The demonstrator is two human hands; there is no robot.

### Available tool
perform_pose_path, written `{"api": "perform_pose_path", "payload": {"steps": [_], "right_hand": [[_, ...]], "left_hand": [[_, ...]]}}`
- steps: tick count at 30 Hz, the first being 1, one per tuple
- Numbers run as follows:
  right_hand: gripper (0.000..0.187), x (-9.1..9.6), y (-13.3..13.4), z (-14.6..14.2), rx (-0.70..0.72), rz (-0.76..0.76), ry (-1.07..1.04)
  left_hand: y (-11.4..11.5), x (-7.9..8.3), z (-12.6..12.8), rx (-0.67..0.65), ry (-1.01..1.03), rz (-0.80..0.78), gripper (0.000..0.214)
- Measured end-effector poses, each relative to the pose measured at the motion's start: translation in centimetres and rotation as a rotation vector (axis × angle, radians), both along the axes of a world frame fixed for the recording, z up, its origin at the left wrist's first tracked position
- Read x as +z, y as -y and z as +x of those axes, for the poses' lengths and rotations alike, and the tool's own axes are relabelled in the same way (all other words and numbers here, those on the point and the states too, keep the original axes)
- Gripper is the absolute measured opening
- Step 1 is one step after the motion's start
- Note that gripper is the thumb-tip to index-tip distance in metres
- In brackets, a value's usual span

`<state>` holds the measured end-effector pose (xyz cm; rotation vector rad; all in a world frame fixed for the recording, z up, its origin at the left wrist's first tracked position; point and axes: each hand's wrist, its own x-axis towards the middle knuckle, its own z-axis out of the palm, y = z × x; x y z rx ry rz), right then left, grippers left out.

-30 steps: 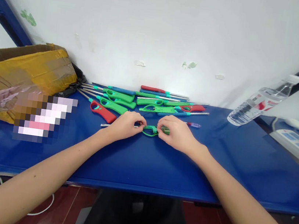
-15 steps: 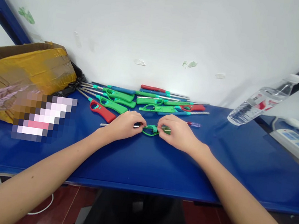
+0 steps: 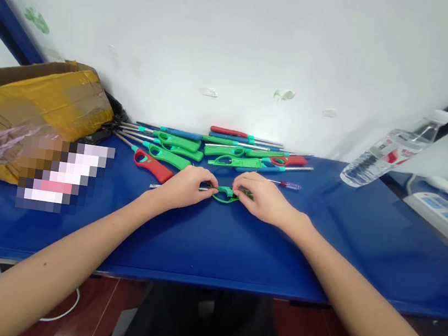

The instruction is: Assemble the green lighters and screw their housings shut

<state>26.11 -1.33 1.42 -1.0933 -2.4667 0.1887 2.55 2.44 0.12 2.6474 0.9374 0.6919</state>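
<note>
Both hands hold one green long-reach lighter (image 3: 225, 192) just above or on the blue table, with its looped trigger guard showing between them. My left hand (image 3: 188, 186) is closed, its thumb and fingers pinching the lighter by the metal tube end. Around the handle end, my right hand (image 3: 263, 198) is closed too, with fingertips close to the trigger. The fingers hide part of the handle. Behind the hands lie several more lighters, among them a red one (image 3: 153, 166) and a green one (image 3: 169, 156). A screwdriver with a clear purple handle (image 3: 289, 185) lies beyond my right hand.
A taped cardboard box (image 3: 45, 104) stands at the left, with a blurred-out patch in front of it. On the right a water bottle (image 3: 393, 150) leans, near a white power strip (image 3: 446, 218). The white wall (image 3: 246, 37) closes off the table's (image 3: 212, 250) back.
My right hand has shifted slightly left along the lighter, toward my left hand. More of the screwdriver shows behind it. My left hand keeps its pinch almost unmoved.
</note>
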Motion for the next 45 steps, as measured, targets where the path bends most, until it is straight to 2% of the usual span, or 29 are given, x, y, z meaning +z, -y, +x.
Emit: {"api": "perform_pose_path", "payload": {"steps": [7,11,15,22,31,34,38,45], "right_hand": [[0.019,-0.1,0.0,0.0,0.036,0.053,0.025],[0.019,0.0,0.1,-0.2,0.034,0.082,0.045],[0.017,0.2,0.4,-0.4,0.009,0.068,0.053],[0.014,0.2,0.5,-0.6,-0.028,0.055,0.029],[0.013,0.3,0.5,-0.5,-0.017,0.062,0.014],[0.012,0.2,0.5,-0.5,-0.014,0.065,0.017],[0.011,0.1,0.5,-0.5,-0.024,0.060,0.012],[0.013,0.7,0.2,0.6,-0.035,0.018,-0.052]], "left_hand": [[0.0,-0.4,0.3,0.044,0.046,-0.014,0.007],[0.1,-0.6,0.3,0.008,0.101,0.004,0.019],[0.0,-0.7,0.3,-0.034,0.093,0.051,0.019],[-0.1,-1.0,0.4,-0.029,0.098,0.064,0.017],[0.7,-0.1,0.4,-0.012,0.021,0.052,0.014],[1.0,0.0,0.6,-0.017,0.014,0.051,0.021],[1.1,-0.3,1.3,-0.062,0.021,0.027,0.025],[1.0,-0.8,1.8,-0.055,0.069,0.015,0.020]]}}
